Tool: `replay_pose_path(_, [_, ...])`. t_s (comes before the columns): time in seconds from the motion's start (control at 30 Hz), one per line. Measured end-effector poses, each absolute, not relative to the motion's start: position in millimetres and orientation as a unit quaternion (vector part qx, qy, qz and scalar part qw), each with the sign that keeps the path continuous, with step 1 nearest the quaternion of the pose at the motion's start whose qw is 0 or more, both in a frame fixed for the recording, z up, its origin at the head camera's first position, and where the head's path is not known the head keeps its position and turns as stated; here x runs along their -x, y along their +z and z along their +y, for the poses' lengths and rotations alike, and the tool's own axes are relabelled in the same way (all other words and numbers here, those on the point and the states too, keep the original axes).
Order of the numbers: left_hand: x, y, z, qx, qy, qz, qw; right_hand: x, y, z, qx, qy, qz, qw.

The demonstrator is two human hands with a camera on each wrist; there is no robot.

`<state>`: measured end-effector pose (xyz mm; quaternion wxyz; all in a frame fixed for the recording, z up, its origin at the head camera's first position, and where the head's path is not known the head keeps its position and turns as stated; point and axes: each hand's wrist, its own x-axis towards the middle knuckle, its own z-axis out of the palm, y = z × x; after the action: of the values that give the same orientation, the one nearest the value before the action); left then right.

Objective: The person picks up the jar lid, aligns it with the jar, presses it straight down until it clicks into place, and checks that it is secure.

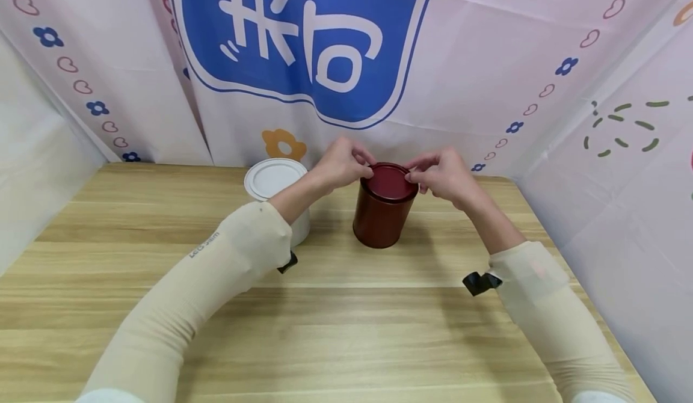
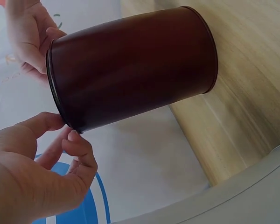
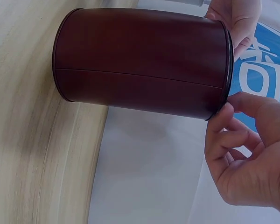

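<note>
A dark red canister (image 1: 381, 219) stands upright on the wooden table, its round red lid (image 1: 389, 183) seated on top. My left hand (image 1: 342, 163) pinches the lid's rim from the left, thumb and fingertips at the edge. From the opposite side my right hand (image 1: 443, 176) pinches the rim too. The left wrist view shows the canister's smooth side (image 2: 135, 67) with the left thumb and fingers right at the rim. A seam runs down the canister wall (image 3: 140, 60) in the right wrist view, where the right fingertips meet the lid edge.
A white canister (image 1: 300, 228) with a white lid (image 1: 271, 178) stands left of the red one, partly hidden by my left forearm. Behind the wooden table (image 1: 346, 343) hangs a printed cloth (image 1: 460, 84) with a blue emblem. More cloth (image 1: 612, 168) lines the right side.
</note>
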<state>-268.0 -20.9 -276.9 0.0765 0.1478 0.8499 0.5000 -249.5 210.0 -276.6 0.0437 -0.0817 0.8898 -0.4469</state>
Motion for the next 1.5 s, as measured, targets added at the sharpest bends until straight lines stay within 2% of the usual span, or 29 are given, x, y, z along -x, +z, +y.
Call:
replay_pose_path(0.2, [268,-283,-21,-0.157,0.502,0.848,0.066,249,-278,209,0.091,-0.428,0.899,0.025])
replay_pose_path(1.23, [271,-286,-23,-0.180,0.473,0.860,0.058,249,-285,211,0.092,-0.427,0.899,0.019])
replay_pose_path(1.37, [268,-283,-25,-0.203,0.439,0.874,0.042,246,-285,213,0.097,-0.419,0.903,-0.009])
replay_pose_path(1.5, [262,-281,-26,-0.267,0.369,0.890,0.010,242,-285,216,0.183,-0.362,0.912,-0.063])
